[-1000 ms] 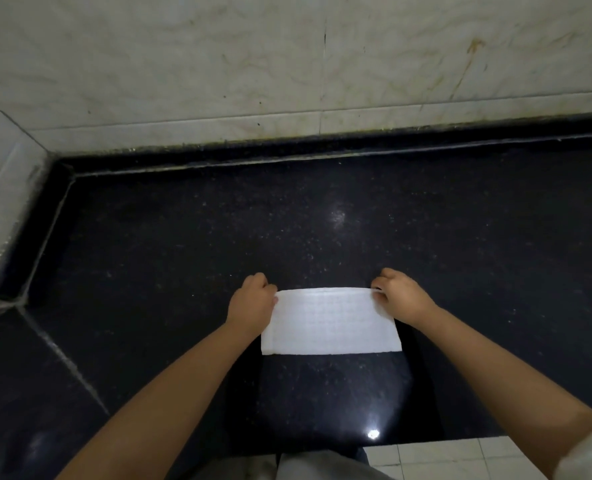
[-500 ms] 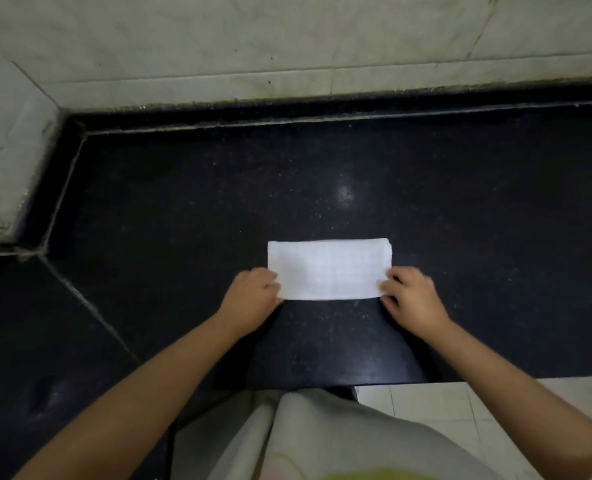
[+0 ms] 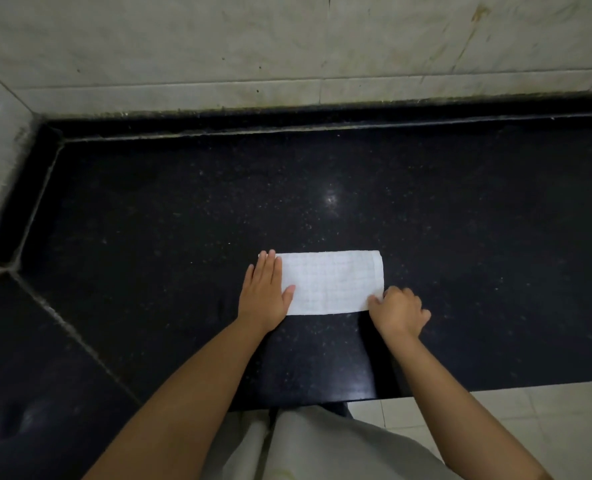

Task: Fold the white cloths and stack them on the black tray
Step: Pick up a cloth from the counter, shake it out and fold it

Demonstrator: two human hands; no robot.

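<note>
A white cloth [image 3: 332,282], folded into a flat rectangle with a faint grid texture, lies on the black speckled counter [image 3: 183,220]. My left hand [image 3: 265,292] rests flat on the cloth's left end, fingers straight and together, pressing it down. My right hand [image 3: 398,311] is curled at the cloth's near right corner, fingertips pinching that corner. No black tray is in view.
A pale tiled wall [image 3: 287,46] runs along the back and left of the counter, with a raised black lip at its foot. The counter's front edge [image 3: 461,388] is close to my body; light floor tiles [image 3: 547,427] show below right.
The cloth was folded in half away from me and now lies farther back. My left hand went from gripping the left edge to lying flat on it. My right hand stays at the right corner.
</note>
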